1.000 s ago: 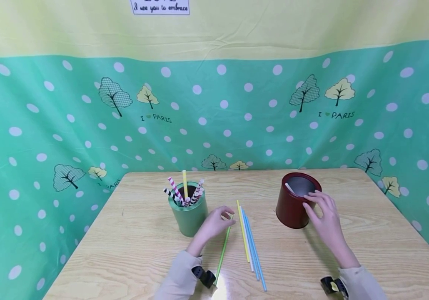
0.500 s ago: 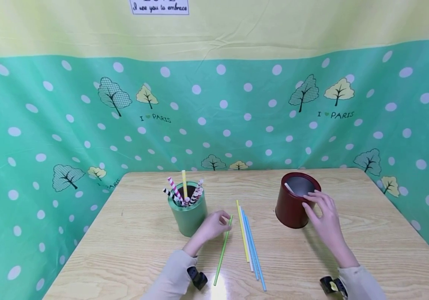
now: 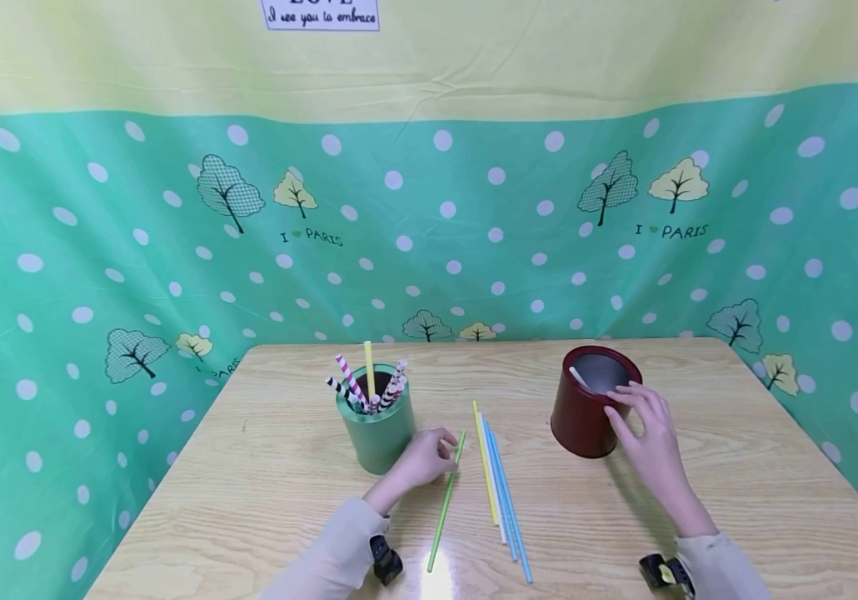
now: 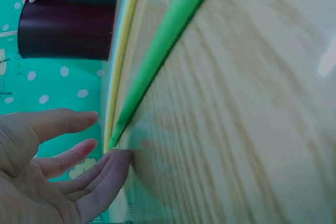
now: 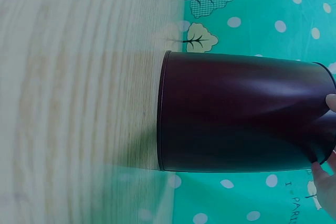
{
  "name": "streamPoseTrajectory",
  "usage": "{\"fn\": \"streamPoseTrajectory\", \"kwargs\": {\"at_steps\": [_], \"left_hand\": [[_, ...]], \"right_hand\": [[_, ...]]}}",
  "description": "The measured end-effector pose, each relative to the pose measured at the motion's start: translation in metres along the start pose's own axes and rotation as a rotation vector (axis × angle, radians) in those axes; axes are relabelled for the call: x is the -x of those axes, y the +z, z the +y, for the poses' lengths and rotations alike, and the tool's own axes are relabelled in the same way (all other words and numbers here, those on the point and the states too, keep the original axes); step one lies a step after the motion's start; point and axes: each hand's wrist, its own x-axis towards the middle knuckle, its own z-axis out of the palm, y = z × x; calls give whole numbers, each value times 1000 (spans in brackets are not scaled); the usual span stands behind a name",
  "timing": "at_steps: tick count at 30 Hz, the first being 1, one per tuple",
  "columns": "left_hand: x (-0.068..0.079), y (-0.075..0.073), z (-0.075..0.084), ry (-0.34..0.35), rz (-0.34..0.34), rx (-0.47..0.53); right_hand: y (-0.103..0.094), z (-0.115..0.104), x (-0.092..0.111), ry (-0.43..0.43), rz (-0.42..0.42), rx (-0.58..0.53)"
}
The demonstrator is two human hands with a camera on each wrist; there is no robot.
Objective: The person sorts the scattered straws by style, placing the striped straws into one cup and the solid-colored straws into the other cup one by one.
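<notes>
My left hand [image 3: 420,458] hovers low at the far end of a light green straw [image 3: 444,510] lying on the table. In the left wrist view its thumb and fingers are spread apart, with the fingertips right by the tip of that straw. My right hand [image 3: 655,442] holds a dark red cylindrical holder [image 3: 579,421] at its rim, fingers over the edge and thumb on the outer side. One white straw [image 3: 579,377] leans inside that holder. Between the hands lie a yellow straw [image 3: 485,458], a white straw and two blue straws [image 3: 516,521], side by side.
A green holder [image 3: 376,442] stands just left of my left hand, filled with several striped straws [image 3: 391,392] and a yellow one [image 3: 370,371]. The wooden table [image 3: 249,500] ends at a green dotted curtain [image 3: 474,217] behind.
My left hand has drawn slightly left and down, off the tip of the green straw. My right hand and the red holder have stayed in place.
</notes>
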Motion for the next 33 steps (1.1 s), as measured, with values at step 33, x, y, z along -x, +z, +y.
{"fn": "streamPoseTrajectory", "kwargs": {"at_steps": [33], "left_hand": [[0, 11, -4, -40, 6, 21]], "right_hand": [[0, -2, 0, -1, 11, -8]]}}
